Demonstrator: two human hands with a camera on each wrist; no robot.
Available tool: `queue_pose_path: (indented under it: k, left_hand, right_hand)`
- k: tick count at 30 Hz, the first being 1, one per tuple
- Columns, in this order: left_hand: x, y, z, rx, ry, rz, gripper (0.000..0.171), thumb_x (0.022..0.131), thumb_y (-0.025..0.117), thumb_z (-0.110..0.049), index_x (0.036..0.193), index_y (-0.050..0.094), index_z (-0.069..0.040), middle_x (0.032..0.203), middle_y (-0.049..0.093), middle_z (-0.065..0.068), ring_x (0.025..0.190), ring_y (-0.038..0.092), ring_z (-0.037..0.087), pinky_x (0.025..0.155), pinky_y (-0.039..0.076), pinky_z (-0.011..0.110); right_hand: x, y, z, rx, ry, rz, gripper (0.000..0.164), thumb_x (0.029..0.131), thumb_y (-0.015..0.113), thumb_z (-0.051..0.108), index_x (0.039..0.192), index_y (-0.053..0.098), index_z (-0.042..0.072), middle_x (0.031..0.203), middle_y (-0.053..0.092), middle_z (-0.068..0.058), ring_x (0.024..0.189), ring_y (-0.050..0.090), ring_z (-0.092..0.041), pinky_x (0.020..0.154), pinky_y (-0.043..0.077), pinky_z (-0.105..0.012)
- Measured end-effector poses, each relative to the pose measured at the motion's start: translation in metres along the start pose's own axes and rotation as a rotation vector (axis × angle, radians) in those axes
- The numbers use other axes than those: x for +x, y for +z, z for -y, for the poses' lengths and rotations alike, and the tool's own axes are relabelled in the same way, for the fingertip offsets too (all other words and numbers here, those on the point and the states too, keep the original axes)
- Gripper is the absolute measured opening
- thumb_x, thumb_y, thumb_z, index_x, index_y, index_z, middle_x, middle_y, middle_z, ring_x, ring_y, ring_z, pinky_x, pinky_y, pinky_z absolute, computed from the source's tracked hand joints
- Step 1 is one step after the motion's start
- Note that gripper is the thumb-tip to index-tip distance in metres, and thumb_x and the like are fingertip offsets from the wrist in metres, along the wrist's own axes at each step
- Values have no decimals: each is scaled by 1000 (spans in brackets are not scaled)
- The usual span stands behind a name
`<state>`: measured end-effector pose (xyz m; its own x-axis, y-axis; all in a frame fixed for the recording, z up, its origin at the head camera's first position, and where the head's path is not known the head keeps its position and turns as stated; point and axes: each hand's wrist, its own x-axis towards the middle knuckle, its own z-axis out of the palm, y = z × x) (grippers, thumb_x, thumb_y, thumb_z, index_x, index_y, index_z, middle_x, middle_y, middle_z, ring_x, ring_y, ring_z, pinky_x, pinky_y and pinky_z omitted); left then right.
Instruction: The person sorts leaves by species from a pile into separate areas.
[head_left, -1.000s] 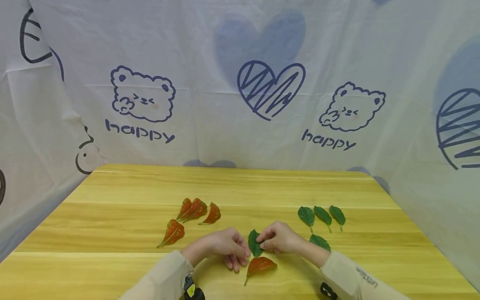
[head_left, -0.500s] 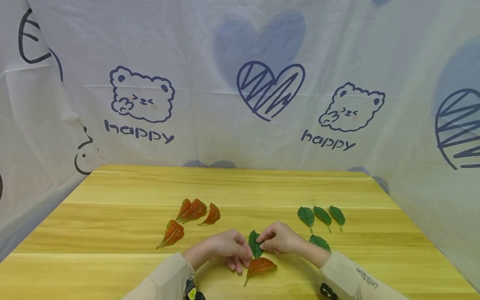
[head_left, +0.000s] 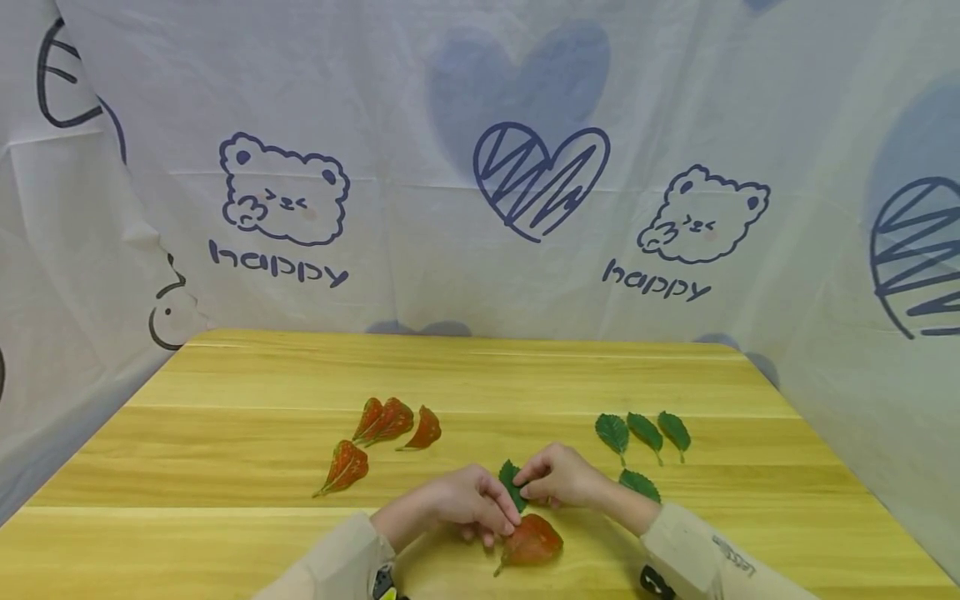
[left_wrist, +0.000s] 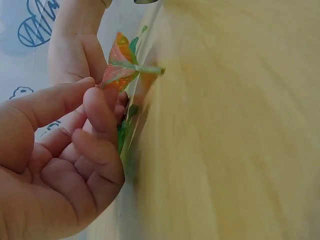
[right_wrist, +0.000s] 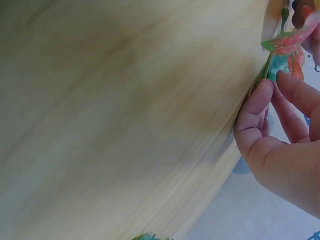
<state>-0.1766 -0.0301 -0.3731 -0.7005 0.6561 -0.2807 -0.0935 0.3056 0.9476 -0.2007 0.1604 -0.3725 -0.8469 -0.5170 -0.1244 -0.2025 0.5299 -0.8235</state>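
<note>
In the head view my left hand [head_left: 472,507] pinches a red leaf [head_left: 535,542] by its left edge, close to the table's front. The left wrist view shows thumb and forefinger closed on this folded red-orange leaf [left_wrist: 119,72], its green stem pointing away from the hand. My right hand [head_left: 562,477] pinches a green leaf [head_left: 510,479] with toothed edges, just behind the red one. Its thumb and forefinger meet at the green leaf [right_wrist: 279,67] in the right wrist view. The left hand's fingers partly cover the green leaf's lower left side.
Several red leaves [head_left: 386,418] lie on the wooden table [head_left: 225,533] to the left. To the right lie several green leaves [head_left: 645,431], one partly behind the right forearm. A white printed cloth [head_left: 420,250] hangs behind the table.
My left hand has moved slightly right, from beside the green leaf to the red leaf, and now pinches it. The red leaf has turned and shifted a little right. The right hand stays put.
</note>
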Motion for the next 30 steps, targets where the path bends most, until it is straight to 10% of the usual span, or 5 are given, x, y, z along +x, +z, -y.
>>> queue_pose_path:
  k: [13, 30]
  left_hand:
    - [-5, 2, -4, 0, 119, -19, 8, 75, 56, 13, 80, 62, 12, 66, 62, 6, 52, 52, 9, 50, 45, 21]
    - [-30, -30, -5, 74, 197, -138, 8, 71, 68, 10, 70, 63, 3, 64, 62, 9, 55, 59, 14, 56, 52, 33]
  right_hand:
    - [1, 1, 0, 10, 24, -5, 10, 79, 62, -3, 86, 68, -8, 64, 62, -7, 48, 48, -9, 44, 43, -21]
    - [-1, 5, 3, -55, 14, -65, 5, 76, 68, 2, 73, 68, -2, 57, 59, -5, 46, 51, -10, 44, 48, -27]
